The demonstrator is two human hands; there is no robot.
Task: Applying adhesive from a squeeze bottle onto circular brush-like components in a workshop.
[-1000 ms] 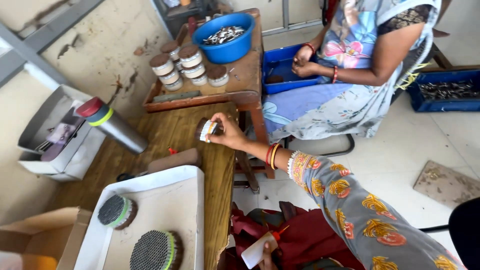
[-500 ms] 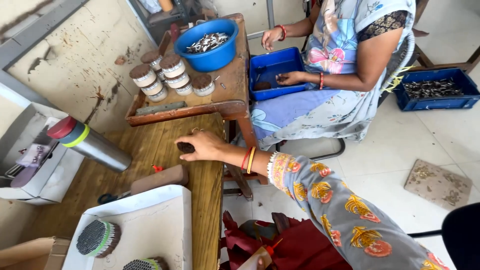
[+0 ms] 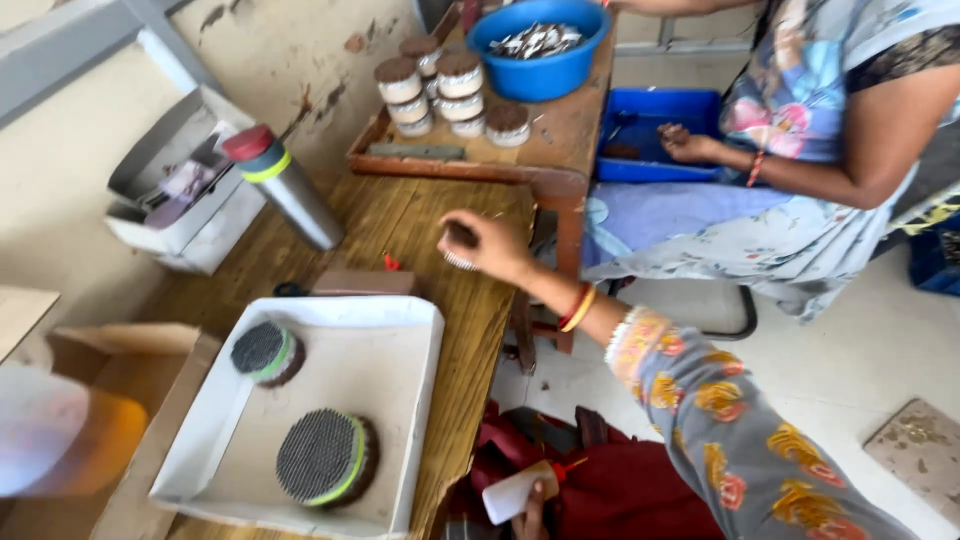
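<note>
Fingers of the right hand (image 3: 490, 245) curl closed around a small round bundle (image 3: 460, 243), dark on top with pale ends showing below, held just above the wooden surface (image 3: 420, 225). The white tray (image 3: 420, 345) lies below and to the left of that hand, near the person, with two larger banded bundles (image 3: 325, 458) in it. The left hand (image 3: 530, 505) sits low at the lap, wrapped around a small white bottle (image 3: 515, 493), well apart from the tray. The right hand is clearly the nearer one. A co-worker's hand (image 3: 690, 145) rests in a blue bin (image 3: 650, 110) beyond.
</note>
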